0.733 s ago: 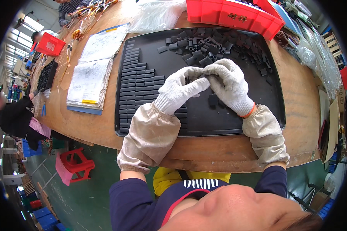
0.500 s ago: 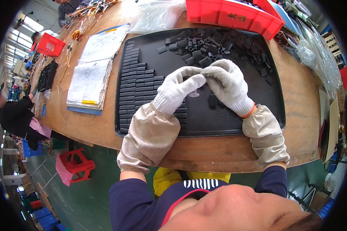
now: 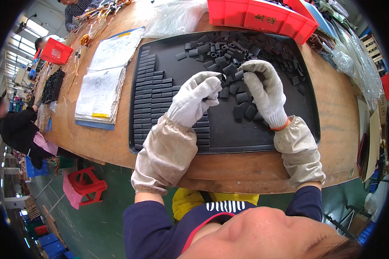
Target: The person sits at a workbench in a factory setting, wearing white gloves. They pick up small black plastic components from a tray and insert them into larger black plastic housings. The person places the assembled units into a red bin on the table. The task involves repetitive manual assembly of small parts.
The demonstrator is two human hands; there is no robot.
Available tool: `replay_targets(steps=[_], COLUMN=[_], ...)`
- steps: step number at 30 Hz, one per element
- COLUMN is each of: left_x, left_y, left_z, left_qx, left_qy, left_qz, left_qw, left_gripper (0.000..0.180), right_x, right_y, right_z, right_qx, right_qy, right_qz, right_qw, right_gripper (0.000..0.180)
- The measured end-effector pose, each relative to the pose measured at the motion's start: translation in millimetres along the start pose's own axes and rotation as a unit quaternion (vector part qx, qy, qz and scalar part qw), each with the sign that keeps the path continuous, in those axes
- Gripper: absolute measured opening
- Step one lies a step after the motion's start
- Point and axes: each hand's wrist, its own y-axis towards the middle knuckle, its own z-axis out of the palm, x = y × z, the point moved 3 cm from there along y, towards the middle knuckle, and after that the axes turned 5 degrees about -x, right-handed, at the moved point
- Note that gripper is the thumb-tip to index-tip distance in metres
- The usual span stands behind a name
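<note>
Short black plastic-looking tube (image 3: pixel 223 79) sits at the white-gloved left grip's (image 3: pixel 194 99) fingertips, pinched nearly closed, probably leaving its far end free. White-gloved right grip (image 3: pixel 267 93) slightly parted; can't tell if holding anything. Loose black pieces (image 3: pixel 242 97) between; neat black rows (image 3: pixel 153 103) leftward, likely for order.

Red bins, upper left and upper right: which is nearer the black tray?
The larger red bin, by the far edge of the black tray; the smaller red bin stands left of the papers.
</note>
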Motion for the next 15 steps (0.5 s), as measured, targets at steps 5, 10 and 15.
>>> replay_targets(steps=[5,10,15], left_x=[-7,-7,-6], left_y=[-7,-6,-8], left_z=[9,11,14], left_qx=[-0.032,0.012,-0.017], left_qy=[0.088,0.123,0.202], left_qz=[0.005,-0.010,-0.030], left_qw=[0.996,0.992,0.979], left_gripper=[0.034,0.040,0.045], right_x=[4,-1,-2], right_y=[0,-3,-5], right_z=[5,2,7], right_qx=[0.053,0.064,0.023], right_qy=[0.049,0.020,-0.025], right_qz=[0.022,0.010,-0.009], right_qw=[0.997,0.998,0.999], right_gripper=[0.016,0.015,0.014])
